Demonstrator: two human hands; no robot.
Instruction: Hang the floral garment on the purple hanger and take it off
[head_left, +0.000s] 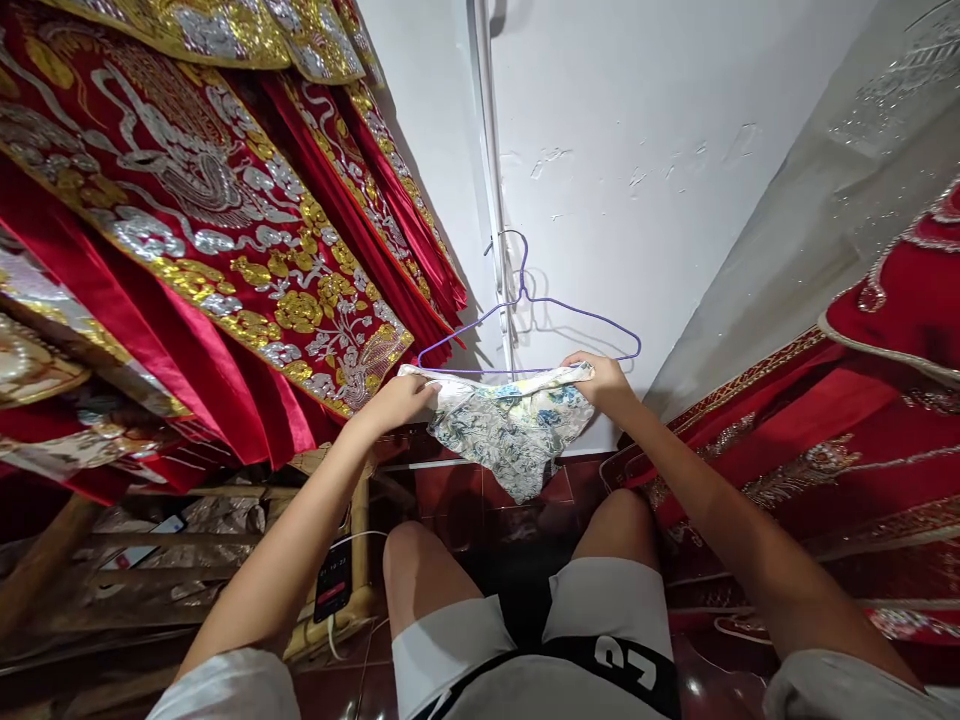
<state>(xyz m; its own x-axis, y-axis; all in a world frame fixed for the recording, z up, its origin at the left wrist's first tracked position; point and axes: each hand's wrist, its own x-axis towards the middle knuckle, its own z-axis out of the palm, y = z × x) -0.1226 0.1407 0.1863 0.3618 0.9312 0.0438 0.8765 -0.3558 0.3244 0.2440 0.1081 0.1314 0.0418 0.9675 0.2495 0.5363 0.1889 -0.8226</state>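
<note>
The left hand (pixel 409 400) and right hand (pixel 606 384) gripped opposite ends of a floral-print garment (pixel 517 430), spread between them. Its upper edge lay along a purple hanger's (pixel 523 293) lower bar.

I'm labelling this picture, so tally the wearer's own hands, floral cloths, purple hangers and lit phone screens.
Hands: 2 (left hand, right hand)
Floral cloth: 1
Purple hanger: 1
Lit phone screen: 1
Total: 5
</note>
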